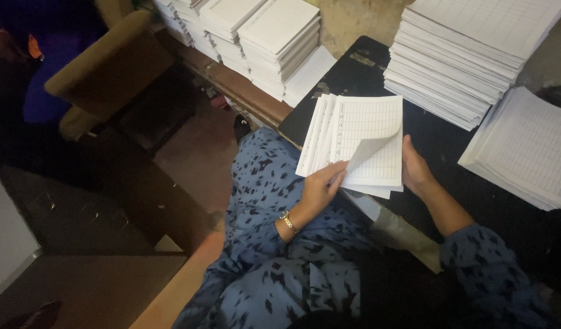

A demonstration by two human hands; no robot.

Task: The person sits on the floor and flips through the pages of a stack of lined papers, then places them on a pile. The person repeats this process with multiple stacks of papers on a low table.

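On the black table (378, 73), well back from the hands, stand three stacks of ruled sheets: a tall stack (469, 49) at the upper right, a lower fanned stack (527, 149) just beside it at the right edge, and a row of piles (256, 30) along a wooden bench (244, 91) at the upper left. Nothing lies between these stacks and the hands. A padded chair (110, 67) stands at the far left over the dark floor (79, 207).

Nearest the person, a small fanned sheaf (353, 146) of ruled sheets rests at the table's front edge, partly overhanging the lap. Its top sheet (378, 143) is curled up from the lower corner, showing its blank underside.

Two hands work the sheaf. The left hand (320, 189), with a gold watch (287, 220) at the wrist, comes in from below, fingers pressed together and stretched flat, the tips pinching the sheaf's lower left corner beneath the curled sheet. The right hand (417, 170) touches the sheaf's right edge, fingers together and curved round it; whether its thumb grips the paper I cannot tell. Both forearms wear blue patterned sleeves (493, 268).
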